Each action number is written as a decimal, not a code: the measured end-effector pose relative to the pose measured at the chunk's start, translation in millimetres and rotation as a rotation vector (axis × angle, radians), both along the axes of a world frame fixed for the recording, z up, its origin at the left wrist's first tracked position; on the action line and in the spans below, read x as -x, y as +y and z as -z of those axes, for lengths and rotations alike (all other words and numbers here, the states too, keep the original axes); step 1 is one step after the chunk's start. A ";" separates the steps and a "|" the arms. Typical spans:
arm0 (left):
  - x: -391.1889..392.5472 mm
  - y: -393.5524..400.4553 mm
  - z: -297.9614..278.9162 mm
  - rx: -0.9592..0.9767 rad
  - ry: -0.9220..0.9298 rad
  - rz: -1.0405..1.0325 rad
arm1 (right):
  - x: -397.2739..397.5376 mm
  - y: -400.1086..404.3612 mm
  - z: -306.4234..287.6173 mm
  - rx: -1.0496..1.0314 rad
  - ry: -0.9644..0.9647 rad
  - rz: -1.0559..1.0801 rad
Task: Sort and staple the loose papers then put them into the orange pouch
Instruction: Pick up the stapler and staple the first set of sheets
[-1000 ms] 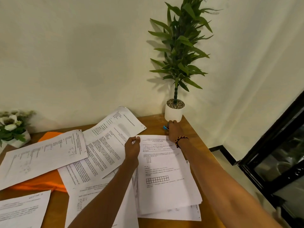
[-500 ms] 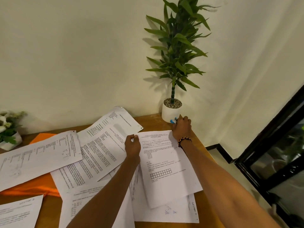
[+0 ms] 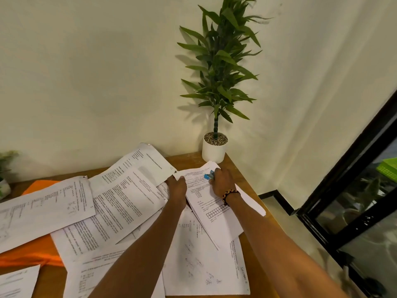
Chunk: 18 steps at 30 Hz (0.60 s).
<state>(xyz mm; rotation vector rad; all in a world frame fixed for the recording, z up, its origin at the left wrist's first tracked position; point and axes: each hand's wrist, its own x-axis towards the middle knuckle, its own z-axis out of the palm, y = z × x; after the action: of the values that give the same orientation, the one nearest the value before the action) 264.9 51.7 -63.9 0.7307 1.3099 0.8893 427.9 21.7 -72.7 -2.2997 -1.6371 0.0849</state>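
Several printed paper sheets [image 3: 120,207] lie scattered over the wooden table [image 3: 189,160]. The orange pouch [image 3: 32,252] lies at the left, mostly covered by sheets. My left hand [image 3: 177,188] pinches the top left corner of a small set of papers [image 3: 217,214] raised a little off the pile. My right hand [image 3: 222,182] grips a small blue stapler [image 3: 209,175] over the top edge of that set. A beaded bracelet sits on my right wrist.
A tall green plant in a white pot [image 3: 213,150] stands at the table's back right corner, just behind my right hand. Another potted plant [image 3: 4,186] is at the far left edge. The table's right edge drops to the floor beside a black-framed glass door [image 3: 352,211].
My right hand picked up the blue stapler from beside the pot and brought it onto the papers' top edge. My left hand lifted the set's corner; the sheets have shifted.
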 end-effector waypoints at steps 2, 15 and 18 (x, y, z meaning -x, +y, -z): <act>2.2 0.9 -3.2 0.000 0.053 0.044 | -0.5 0.5 2.1 0.016 0.023 0.014; 59.5 -8.7 -19.0 -0.093 -0.129 0.103 | 46.8 -16.1 -4.0 -0.109 -0.202 -0.189; 67.8 -13.9 -17.4 -0.172 -0.091 0.192 | 62.7 -27.3 -4.0 -0.180 -0.186 -0.264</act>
<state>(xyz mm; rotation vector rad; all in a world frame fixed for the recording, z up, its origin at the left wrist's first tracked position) 197.1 37.8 -46.5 0.9234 1.0722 0.8750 365.3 -5.6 -68.6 -1.9990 -1.9470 -0.2154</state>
